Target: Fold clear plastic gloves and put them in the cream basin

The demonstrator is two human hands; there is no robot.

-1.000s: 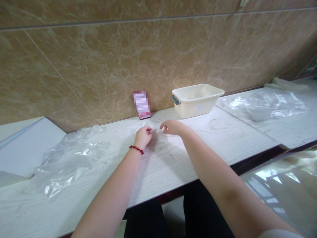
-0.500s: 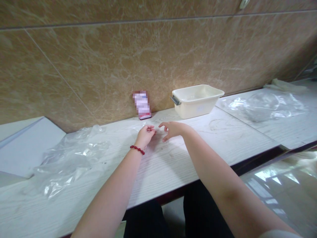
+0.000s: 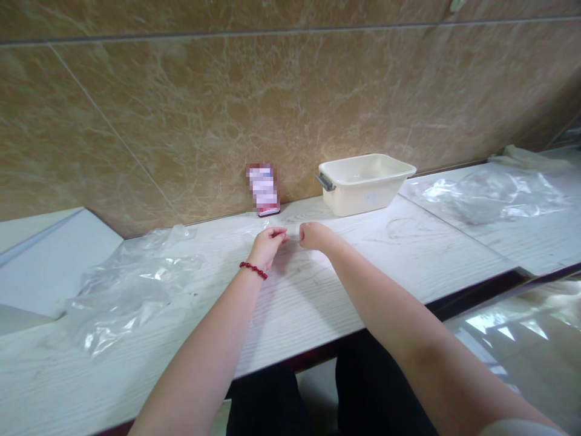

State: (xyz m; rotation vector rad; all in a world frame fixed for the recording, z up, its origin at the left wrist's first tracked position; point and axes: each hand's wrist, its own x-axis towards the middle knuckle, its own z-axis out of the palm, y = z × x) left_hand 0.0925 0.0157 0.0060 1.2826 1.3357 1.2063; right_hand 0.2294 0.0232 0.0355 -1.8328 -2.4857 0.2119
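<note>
My left hand (image 3: 269, 246), with a red bead bracelet (image 3: 253, 270) at its wrist, is closed in a pinch above the white table. Close to its right, my right hand (image 3: 313, 235) is curled shut, with a narrow gap between the two. Something pale or clear shows faintly in that gap, too small to name. What either hand holds is hidden by the fingers. A bit of clear plastic (image 3: 259, 227) lies on the table just behind my left hand.
A phone-like object (image 3: 264, 191), its face blurred out, leans on the marble wall. Right of it stands a cream plastic tub (image 3: 361, 197) with a grey handle. Clear plastic bags lie left (image 3: 136, 290) and right (image 3: 494, 191). A white box (image 3: 49, 266) sits far left.
My right hand has closed: its thumb and fingers were apart and are now curled together. My left hand stays pinched in nearly the same place. The view has shifted slightly.
</note>
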